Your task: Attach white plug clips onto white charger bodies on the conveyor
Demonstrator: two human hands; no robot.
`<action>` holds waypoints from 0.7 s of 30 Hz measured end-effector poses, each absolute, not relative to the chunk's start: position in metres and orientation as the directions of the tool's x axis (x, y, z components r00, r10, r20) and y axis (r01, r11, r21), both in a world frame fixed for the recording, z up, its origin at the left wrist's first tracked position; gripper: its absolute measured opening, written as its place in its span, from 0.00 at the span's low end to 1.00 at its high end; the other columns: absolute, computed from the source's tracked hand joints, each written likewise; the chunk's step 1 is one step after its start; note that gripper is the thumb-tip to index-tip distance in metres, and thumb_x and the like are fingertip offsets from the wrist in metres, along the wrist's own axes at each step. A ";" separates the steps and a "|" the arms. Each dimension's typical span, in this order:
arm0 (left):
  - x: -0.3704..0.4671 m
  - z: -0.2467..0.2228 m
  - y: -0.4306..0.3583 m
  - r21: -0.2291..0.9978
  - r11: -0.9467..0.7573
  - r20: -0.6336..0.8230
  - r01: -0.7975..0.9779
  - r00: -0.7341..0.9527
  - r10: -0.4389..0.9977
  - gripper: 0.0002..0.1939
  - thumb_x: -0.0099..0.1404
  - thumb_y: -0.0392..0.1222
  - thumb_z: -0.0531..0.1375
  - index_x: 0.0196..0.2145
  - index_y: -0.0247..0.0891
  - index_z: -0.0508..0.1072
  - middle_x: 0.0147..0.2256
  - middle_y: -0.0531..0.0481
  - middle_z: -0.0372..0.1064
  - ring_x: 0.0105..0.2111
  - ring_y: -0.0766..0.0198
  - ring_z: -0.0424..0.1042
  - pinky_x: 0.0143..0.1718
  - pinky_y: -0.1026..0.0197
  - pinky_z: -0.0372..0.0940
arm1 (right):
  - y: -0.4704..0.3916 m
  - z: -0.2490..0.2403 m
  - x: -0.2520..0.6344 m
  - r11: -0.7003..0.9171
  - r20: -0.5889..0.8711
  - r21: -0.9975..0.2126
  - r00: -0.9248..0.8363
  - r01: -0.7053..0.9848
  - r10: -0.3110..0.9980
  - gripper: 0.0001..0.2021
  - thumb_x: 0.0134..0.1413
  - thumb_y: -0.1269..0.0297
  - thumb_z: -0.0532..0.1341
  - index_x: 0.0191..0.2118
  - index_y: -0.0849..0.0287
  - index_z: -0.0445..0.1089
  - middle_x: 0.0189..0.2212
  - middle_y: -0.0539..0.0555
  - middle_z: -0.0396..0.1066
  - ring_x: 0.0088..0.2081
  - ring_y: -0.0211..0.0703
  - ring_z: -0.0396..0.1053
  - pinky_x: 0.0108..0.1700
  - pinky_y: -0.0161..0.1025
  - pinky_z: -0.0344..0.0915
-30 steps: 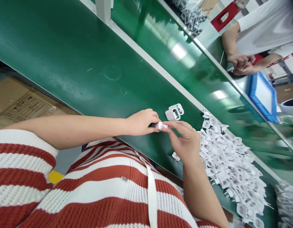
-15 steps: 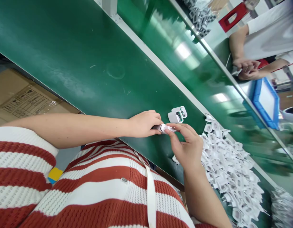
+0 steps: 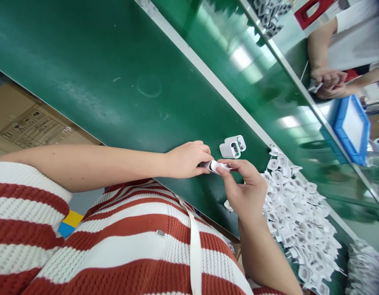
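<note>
My left hand (image 3: 189,159) is closed round a small white plastic housing (image 3: 211,166), whose dark open end faces right. In my right hand (image 3: 246,186), thumb and fingertips pinch a white plastic insert (image 3: 222,167) with thin prongs, held against that open end. How far the insert sits inside is hidden by the fingers. Just beyond my hands, two similar white housings (image 3: 229,150) lie side by side on the green table (image 3: 115,82), their open ends showing green and metallic parts inside.
A heap of white plastic inserts (image 3: 294,217) spreads to the right, with a loose one (image 3: 228,205) near the table edge. Clear bags (image 3: 366,266) lie at lower right. Behind a metal-edged glass shelf are a blue tray (image 3: 351,129) and another person's hands (image 3: 329,82).
The view has shifted slightly. Both hands keep hold of their pieces, and the insert still meets the housing's open end; my right hand has barely moved.
</note>
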State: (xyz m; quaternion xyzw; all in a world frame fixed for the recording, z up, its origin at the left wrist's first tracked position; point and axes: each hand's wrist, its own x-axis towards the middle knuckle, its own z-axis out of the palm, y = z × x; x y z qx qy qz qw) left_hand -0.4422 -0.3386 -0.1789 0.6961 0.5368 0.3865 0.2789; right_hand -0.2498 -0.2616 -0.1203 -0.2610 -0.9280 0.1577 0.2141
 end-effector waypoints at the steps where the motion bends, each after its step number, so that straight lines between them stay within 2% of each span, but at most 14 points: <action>1: -0.442 -0.179 -0.339 0.804 -0.264 0.235 0.533 0.124 0.964 0.05 0.68 0.39 0.66 0.39 0.34 0.79 0.42 0.42 0.75 0.42 0.55 0.70 0.46 0.55 0.64 | -0.261 -0.120 -0.250 0.783 0.317 -0.449 -0.743 0.430 0.590 0.05 0.63 0.68 0.66 0.44 0.53 0.75 0.38 0.50 0.79 0.37 0.43 0.75 0.39 0.41 0.72; 2: -0.442 -0.179 -0.338 0.804 -0.261 0.232 0.534 0.122 0.965 0.05 0.68 0.39 0.66 0.38 0.34 0.79 0.41 0.42 0.75 0.41 0.55 0.70 0.45 0.55 0.65 | -0.261 -0.120 -0.251 0.786 0.348 -0.447 -0.727 0.427 0.592 0.06 0.62 0.69 0.66 0.44 0.53 0.75 0.38 0.51 0.79 0.37 0.43 0.75 0.40 0.41 0.72; 4: -0.442 -0.179 -0.338 0.803 -0.262 0.235 0.536 0.120 0.965 0.05 0.68 0.39 0.67 0.35 0.34 0.79 0.41 0.42 0.75 0.41 0.55 0.70 0.46 0.55 0.64 | -0.262 -0.121 -0.251 0.846 0.442 -0.354 -0.726 0.399 0.527 0.08 0.61 0.71 0.67 0.44 0.53 0.75 0.38 0.51 0.80 0.38 0.44 0.76 0.41 0.42 0.71; 6: -0.442 -0.179 -0.337 0.802 -0.271 0.242 0.533 0.125 0.962 0.05 0.68 0.39 0.66 0.35 0.34 0.79 0.41 0.42 0.75 0.42 0.55 0.70 0.47 0.55 0.64 | -0.263 -0.123 -0.251 0.885 0.475 -0.290 -0.748 0.363 0.463 0.09 0.59 0.73 0.68 0.44 0.53 0.75 0.38 0.51 0.80 0.38 0.44 0.75 0.42 0.42 0.71; 9: -0.442 -0.180 -0.337 0.804 -0.272 0.244 0.528 0.125 0.962 0.05 0.69 0.39 0.66 0.38 0.34 0.79 0.42 0.42 0.75 0.43 0.54 0.71 0.48 0.54 0.64 | -0.264 -0.123 -0.252 0.893 0.452 -0.289 -0.774 0.344 0.444 0.09 0.58 0.72 0.69 0.43 0.55 0.75 0.36 0.50 0.80 0.36 0.42 0.75 0.40 0.40 0.70; 14: -0.441 -0.179 -0.338 0.808 -0.263 0.241 0.527 0.113 0.964 0.04 0.69 0.38 0.65 0.39 0.35 0.80 0.42 0.42 0.75 0.43 0.55 0.71 0.48 0.54 0.65 | -0.263 -0.122 -0.253 0.925 0.432 -0.217 -0.819 0.311 0.377 0.09 0.58 0.73 0.69 0.44 0.55 0.76 0.36 0.51 0.79 0.35 0.42 0.74 0.40 0.41 0.69; 21: -0.442 -0.179 -0.337 0.806 -0.263 0.233 0.530 0.124 0.965 0.05 0.68 0.39 0.67 0.38 0.34 0.80 0.42 0.42 0.75 0.42 0.54 0.72 0.47 0.54 0.65 | -0.259 -0.122 -0.250 0.911 0.469 -0.229 -0.781 0.343 0.412 0.09 0.58 0.71 0.70 0.44 0.53 0.76 0.36 0.50 0.80 0.36 0.43 0.75 0.42 0.42 0.71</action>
